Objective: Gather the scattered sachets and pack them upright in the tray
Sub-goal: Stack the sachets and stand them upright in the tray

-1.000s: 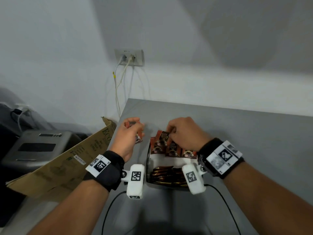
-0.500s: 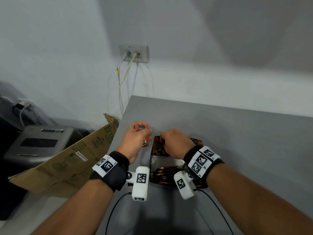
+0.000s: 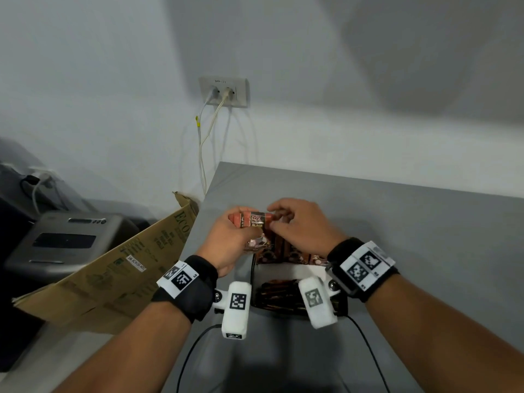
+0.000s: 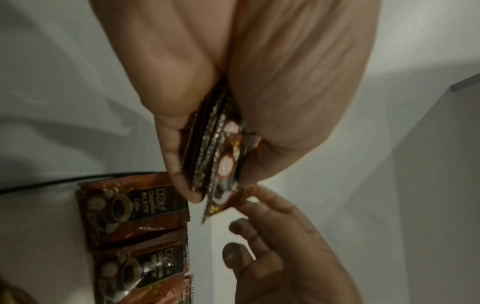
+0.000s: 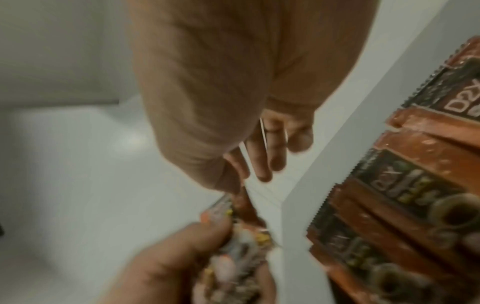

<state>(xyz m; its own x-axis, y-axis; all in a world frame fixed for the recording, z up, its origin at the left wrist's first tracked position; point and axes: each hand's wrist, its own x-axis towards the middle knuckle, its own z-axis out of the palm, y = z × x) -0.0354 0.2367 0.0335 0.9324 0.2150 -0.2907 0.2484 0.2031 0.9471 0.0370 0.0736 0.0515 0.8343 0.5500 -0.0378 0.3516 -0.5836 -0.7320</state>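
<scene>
My left hand (image 3: 239, 222) grips a stack of several brown-and-orange coffee sachets (image 3: 253, 219), held just beyond the far end of the black tray (image 3: 252, 282). My right hand (image 3: 273, 218) has come against the stack, and its thumb and forefinger pinch the end of one sachet (image 4: 233, 200). In the left wrist view the stack (image 4: 215, 156) shows edge-on between my fingers. More sachets (image 3: 286, 255) stand upright in a row at the tray's far end. Others (image 3: 278, 293) lie flat at its near end, partly hidden by the wrist cameras. The right wrist view is blurred.
The tray sits near the left edge of a grey table (image 3: 411, 228). A cardboard box (image 3: 119, 268) leans by that edge, with a grey printer (image 3: 65, 242) beyond it. A wall socket (image 3: 224, 92) has cables hanging down. Black cables (image 3: 195, 350) trail over the near table.
My right hand has lifted off the upright sachets in the tray and moved left to the stack. My left hand has brought the stack right, so the hands now meet.
</scene>
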